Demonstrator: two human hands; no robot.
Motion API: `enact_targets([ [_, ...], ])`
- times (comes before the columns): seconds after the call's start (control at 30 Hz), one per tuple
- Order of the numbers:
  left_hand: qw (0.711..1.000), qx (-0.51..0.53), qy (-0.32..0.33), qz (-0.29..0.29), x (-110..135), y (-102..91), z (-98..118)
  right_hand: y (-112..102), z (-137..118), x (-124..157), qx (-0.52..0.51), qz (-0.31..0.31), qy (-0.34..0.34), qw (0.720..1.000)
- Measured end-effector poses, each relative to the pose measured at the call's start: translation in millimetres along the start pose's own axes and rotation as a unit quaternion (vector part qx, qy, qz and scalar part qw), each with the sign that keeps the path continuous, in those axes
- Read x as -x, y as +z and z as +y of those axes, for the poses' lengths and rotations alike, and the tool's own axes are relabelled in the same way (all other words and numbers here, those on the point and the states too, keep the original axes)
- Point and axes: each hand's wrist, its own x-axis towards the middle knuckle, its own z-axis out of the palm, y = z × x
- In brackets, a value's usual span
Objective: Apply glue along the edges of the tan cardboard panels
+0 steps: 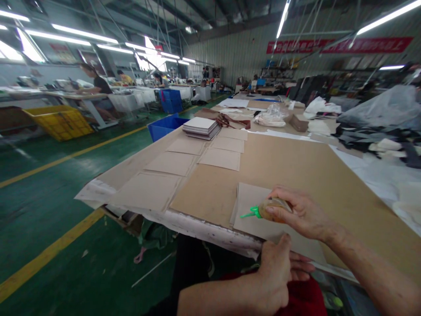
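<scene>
My right hand is wrapped round a squeeze bottle of amber liquid. Its green nozzle points left, tilted slightly down over a beige rectangular panel. This panel lies on top of a small stack near the front edge of the table. At that edge is my left hand, thumb up against the panel's near side and fingers stretched out and apart. Whether the fingers touch the panel's underside is hidden. More flat panels lie in two rows to the left, on the brown work board and beside it.
Behind the rows stands a stack of pale panels, next to brown strips. A clear plastic bag lies farther back. Dark and white scraps pile up at right. A blue bin stands left of the table. A person sits at a workstation.
</scene>
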Motion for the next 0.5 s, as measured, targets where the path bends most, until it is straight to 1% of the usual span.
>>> enact_targets([
  [0.1, 1.000, 0.003, -0.005, 0.008, 2, 1.2, 2, 0, -2, -4, 0.015, -0.020, -0.016, 1.000],
  [0.2, 1.000, 0.004, -0.004, 0.005, 2, 1.6, 2, -1, -9, -6, -0.001, -0.046, -0.037, 0.998],
  [0.27, 1.000, 0.004, -0.001, 0.000, 0, 1.2, 1, -2, -13, -7, -0.009, -0.052, -0.043, 0.998],
  [0.5, 1.000, 0.007, 0.008, 0.013, -3, 0.1, -3, 0, -14, -9, -0.035, -0.054, -0.023, 0.998],
])
